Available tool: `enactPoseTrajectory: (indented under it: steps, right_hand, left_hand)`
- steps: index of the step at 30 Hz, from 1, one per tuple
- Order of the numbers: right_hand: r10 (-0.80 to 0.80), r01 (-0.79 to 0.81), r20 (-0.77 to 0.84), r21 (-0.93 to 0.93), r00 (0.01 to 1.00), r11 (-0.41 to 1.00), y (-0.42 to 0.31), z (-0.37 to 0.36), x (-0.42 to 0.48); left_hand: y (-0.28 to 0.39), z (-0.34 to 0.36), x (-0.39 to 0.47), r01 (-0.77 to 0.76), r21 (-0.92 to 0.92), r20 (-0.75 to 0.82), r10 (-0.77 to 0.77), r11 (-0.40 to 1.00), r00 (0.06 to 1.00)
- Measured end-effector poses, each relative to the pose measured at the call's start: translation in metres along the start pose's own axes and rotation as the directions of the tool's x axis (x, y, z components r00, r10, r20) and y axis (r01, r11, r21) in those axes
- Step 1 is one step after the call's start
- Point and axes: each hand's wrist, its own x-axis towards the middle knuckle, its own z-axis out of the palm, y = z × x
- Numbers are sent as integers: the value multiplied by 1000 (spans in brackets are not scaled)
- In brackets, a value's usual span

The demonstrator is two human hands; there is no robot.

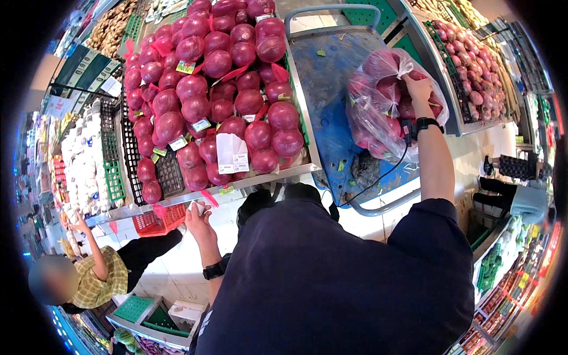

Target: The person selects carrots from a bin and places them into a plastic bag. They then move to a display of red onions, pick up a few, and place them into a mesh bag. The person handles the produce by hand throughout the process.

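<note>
My right hand [418, 91] grips a clear plastic bag [375, 148] on a blue platform trolley [319, 75]. Red onions [388, 95] in nets fill the bag. Near the display's front edge, my left hand [200, 226] pinches a small white object [195, 207], perhaps folded paper or a label roll. Before me, netted red onions [217, 104] are heaped on a metal-edged stand, many with small tags. White sheets with printed labels [232, 153] lie on the front of the heap.
A red plastic basket [157, 219] is on the floor below the stand. Left of the onions lies white garlic [84, 155]; at right is a bin of loose red onions [472, 71]. A person in a checked shirt [102, 270] reaches toward the garlic. Others stand far right.
</note>
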Motion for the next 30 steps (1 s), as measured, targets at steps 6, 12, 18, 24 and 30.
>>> enactPoseTrajectory:
  steps: [6,12,18,24,30]
  right_hand:
    - [12,-14,-33,-69,999,998,-9,-19,-15]
    - [-139,154,-178,72,974,985,-14,-42,-66]
    - [-115,162,-288,148,951,976,-15,-48,-70]
    - [-178,283,-392,228,902,931,-43,-130,-62]
    - [-155,309,-375,397,914,864,-32,-170,-82]
  left_hand:
    - [-8,13,0,10,-21,4,-10,1000,1000]
    - [5,27,2,-69,38,117,64,997,991]
    - [11,31,13,-60,13,115,58,998,992]
    - [12,38,18,-45,36,137,39,998,990]
    - [3,54,28,-9,49,160,1,999,987]
